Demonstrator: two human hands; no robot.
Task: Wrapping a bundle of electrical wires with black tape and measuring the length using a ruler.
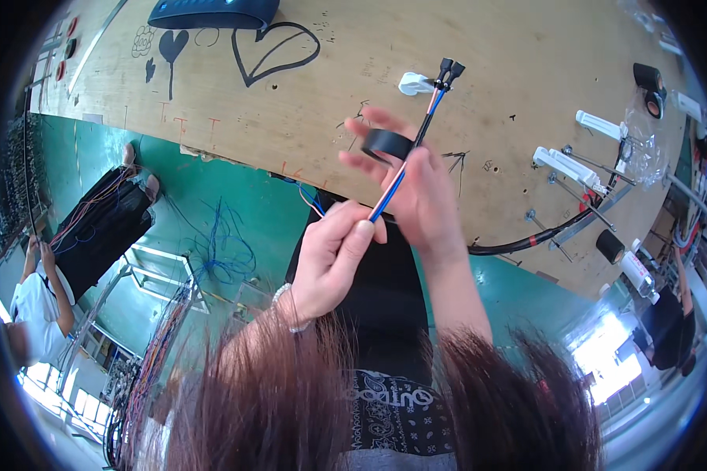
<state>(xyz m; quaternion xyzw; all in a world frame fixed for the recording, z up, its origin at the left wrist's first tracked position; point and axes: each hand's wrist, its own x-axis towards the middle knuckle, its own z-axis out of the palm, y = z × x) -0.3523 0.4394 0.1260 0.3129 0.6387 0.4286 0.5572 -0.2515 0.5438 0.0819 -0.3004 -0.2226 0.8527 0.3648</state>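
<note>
Closed in a pinch, my left hand (330, 259) grips a thin bundle of blue and pale pink wires (389, 194). The bundle slants up and away to the right and ends in black connectors (450, 71). Black tape covers a stretch of it below those connectors. My right hand (428, 196), slightly blurred, is around the bundle's middle with a roll of black tape (388, 144) in its fingers. The roll touches or nearly touches the taped stretch. Beside the connectors, a white plastic piece (415, 83) lies on the wooden table (463, 31).
White clamps (565, 166), metal rods and a thick black cable (518, 243) occupy the table's right side, near black tape rolls (648, 77) and a bottle (639, 275). A dark blue object (212, 12) sits at the far edge. Another person (47, 290) handles wires at left.
</note>
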